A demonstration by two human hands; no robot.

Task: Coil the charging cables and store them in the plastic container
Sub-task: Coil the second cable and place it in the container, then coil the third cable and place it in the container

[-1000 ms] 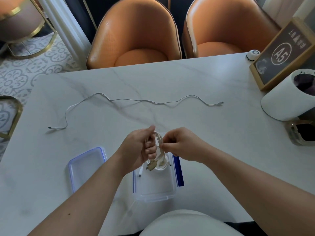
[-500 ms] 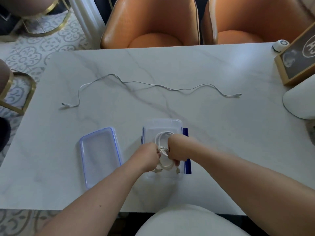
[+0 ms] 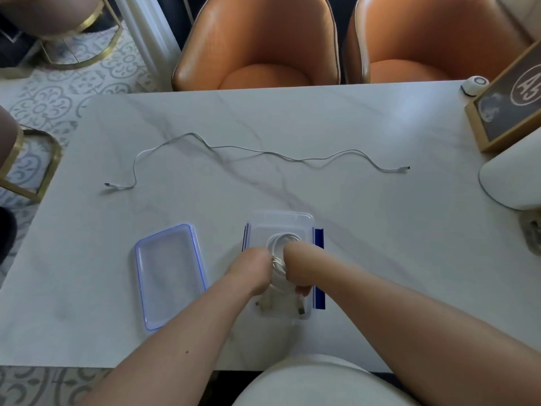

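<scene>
Now both fists down in plastic container (image 3: 281, 222): left hand (image 3: 251, 269) and right hand (image 3: 295, 266) pinching coiled cable (image 3: 285, 240), keeping loops from springing open. Second cable (image 3: 263, 152) uncoiled mid-table. Lid (image 3: 169, 273) aside, leaving mouth open.

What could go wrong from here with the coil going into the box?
1. Both hands, left hand and right hand, hold the coiled cable over the container; on release it may spring open.
2. The plug ends hang near the front wall and could end up outside.
3. The loose cable is uncoiled.
</scene>
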